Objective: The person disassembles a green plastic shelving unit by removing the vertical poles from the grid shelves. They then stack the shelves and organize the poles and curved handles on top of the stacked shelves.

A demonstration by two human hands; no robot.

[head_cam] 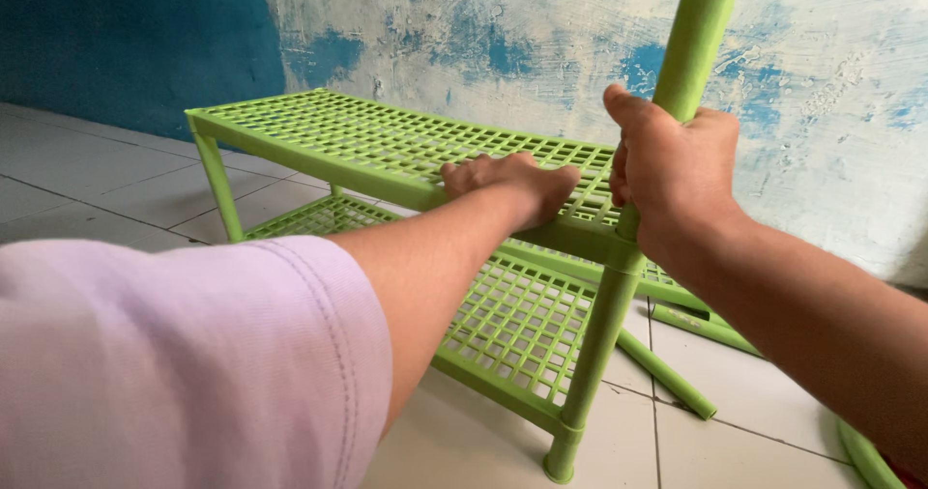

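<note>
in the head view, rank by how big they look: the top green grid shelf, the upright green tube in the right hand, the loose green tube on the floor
1. Top green plastic grid shelf, the widest.
2. Upright green plastic tube gripped by the right hand; it runs out of frame, so its length is unsure.
3. Loose green plastic tube on the tiled floor.

Packages: none in view.
Labels: none in view.
Signs: none on the wall or floor.
Screens: none in view.
</note>
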